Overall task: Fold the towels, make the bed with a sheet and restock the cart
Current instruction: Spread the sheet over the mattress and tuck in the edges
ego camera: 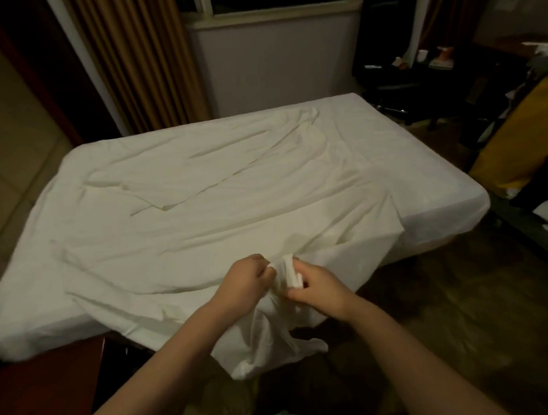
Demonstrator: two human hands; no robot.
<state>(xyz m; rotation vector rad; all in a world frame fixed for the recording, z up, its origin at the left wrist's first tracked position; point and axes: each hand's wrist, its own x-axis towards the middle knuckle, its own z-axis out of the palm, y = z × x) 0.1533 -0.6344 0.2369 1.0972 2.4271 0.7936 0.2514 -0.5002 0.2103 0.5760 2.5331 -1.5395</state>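
A white sheet (222, 190) lies spread and wrinkled over the bed (447, 213), loose folds running across its far half. At the bed's near corner the sheet's edge is bunched, and a flap of it hangs down toward the floor. My left hand (245, 281) and my right hand (319, 286) are side by side at that corner. Both are closed on the bunched sheet edge, which sticks up between them.
A housekeeping cart with a yellow bag (512, 143) stands at the right of the bed. A dark desk and chair (395, 79) stand beyond, under the window. Curtains (137, 57) hang at the back left. A red-brown wooden piece (46, 386) sits at the near left. The floor (457, 325) is dark wood.
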